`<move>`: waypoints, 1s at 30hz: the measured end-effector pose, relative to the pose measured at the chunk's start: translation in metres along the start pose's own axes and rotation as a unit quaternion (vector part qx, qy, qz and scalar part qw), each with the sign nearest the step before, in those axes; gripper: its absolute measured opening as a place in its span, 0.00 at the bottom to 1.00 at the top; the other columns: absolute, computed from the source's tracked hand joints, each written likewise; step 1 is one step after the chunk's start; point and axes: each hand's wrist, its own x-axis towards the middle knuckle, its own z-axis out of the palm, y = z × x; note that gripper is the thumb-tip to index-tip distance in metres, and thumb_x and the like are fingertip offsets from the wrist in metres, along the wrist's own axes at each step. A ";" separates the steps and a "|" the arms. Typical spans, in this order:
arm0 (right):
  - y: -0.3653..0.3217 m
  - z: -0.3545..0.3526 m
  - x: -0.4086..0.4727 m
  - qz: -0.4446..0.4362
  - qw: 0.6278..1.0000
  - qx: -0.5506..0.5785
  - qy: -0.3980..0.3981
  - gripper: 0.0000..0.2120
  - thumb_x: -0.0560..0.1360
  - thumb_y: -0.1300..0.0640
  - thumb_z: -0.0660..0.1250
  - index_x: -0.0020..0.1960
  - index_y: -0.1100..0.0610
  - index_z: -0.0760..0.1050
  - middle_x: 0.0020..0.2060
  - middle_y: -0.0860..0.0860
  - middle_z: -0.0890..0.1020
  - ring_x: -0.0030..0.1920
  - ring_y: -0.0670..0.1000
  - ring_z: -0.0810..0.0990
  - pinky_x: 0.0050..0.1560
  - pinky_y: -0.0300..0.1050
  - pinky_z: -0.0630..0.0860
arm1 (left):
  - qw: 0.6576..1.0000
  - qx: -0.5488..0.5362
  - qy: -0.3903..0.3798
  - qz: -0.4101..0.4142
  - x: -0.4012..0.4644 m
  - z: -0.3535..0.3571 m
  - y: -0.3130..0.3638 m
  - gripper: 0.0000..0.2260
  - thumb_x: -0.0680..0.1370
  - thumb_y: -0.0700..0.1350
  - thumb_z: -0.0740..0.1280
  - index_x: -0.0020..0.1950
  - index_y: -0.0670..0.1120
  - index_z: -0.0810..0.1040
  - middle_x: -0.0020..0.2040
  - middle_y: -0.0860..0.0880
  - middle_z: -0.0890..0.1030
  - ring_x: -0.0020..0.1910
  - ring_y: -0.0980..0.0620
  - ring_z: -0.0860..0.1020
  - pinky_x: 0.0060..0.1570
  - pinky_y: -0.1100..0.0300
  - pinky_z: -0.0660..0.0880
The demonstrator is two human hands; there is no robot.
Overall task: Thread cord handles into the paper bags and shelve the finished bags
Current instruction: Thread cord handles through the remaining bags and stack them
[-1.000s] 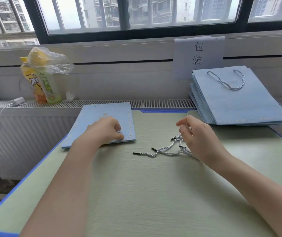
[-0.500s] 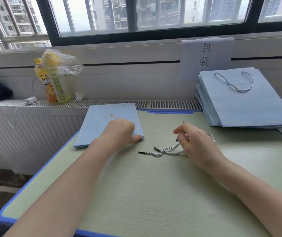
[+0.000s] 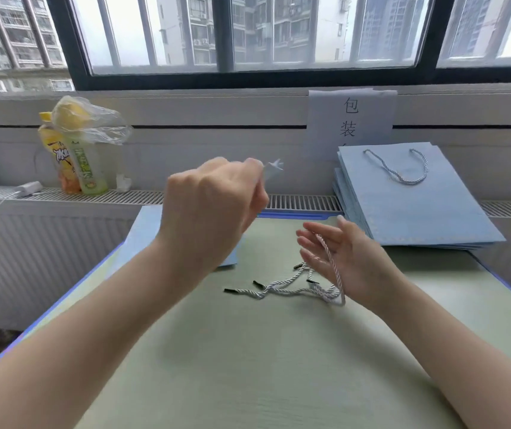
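A person's two bare forearms reach over a pale green desk with a blue edge, set against a radiator grille under a wide window.

The left hand is raised above the desk, its fingers curled and pinching a small white scrap — blurred, so what it is cannot be told. Beneath that hand a flat light-blue paper bag lies on the far left part of the desk, mostly hidden by the hand and wrist.

The right hand hovers low over the desk, palm turned inward, fingers straight and relaxed. One twisted white-and-grey cord drapes across its palm and runs down into a loose tangle of cords with black tips, lying on the desk between the two arms.

At the far right a stack of blue paper bags rests on the desk corner and the grille — the top bag has a cord handle threaded in. Behind the stack a paper sign with handwritten characters leans on the wall. On the grille at left stand two drink bottles under a clear plastic bag.
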 end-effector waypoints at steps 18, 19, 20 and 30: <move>-0.043 -0.010 -0.013 -0.043 0.954 -0.289 0.062 0.08 0.73 0.64 0.58 0.40 0.61 0.76 0.33 0.58 0.77 0.30 0.54 0.76 0.31 0.40 0.72 | 0.627 -0.527 -0.152 -0.554 -0.056 0.074 -0.041 0.20 0.79 0.47 0.65 0.69 0.48 0.66 0.54 0.47 0.82 0.48 0.51 0.82 0.45 0.56 0.77; -0.041 -0.008 -0.012 -0.097 0.937 -0.327 0.075 0.10 0.76 0.63 0.58 0.41 0.60 0.77 0.35 0.57 0.79 0.32 0.53 0.77 0.32 0.39 0.72 | 0.600 -0.551 -0.143 -0.561 -0.059 0.075 -0.040 0.15 0.80 0.44 0.64 0.66 0.47 0.69 0.45 0.49 0.85 0.40 0.53 0.82 0.40 0.57 0.77; -0.040 -0.007 -0.011 -0.167 0.910 -0.368 0.094 0.12 0.78 0.63 0.58 0.40 0.58 0.78 0.35 0.53 0.81 0.33 0.50 0.78 0.32 0.37 0.73 | 0.589 -0.561 -0.139 -0.565 -0.061 0.075 -0.037 0.11 0.80 0.42 0.63 0.62 0.48 0.70 0.40 0.50 0.85 0.34 0.53 0.82 0.36 0.58 0.77; -0.083 0.032 -0.026 -0.406 0.887 -0.213 0.055 0.14 0.80 0.68 0.56 0.60 0.54 0.73 0.39 0.51 0.82 0.30 0.47 0.69 0.28 0.35 0.66 | 0.608 -0.524 -0.181 -0.569 -0.074 0.082 -0.010 0.05 0.72 0.38 0.62 0.47 0.44 0.69 0.37 0.46 0.71 0.34 0.48 0.69 0.33 0.56 0.66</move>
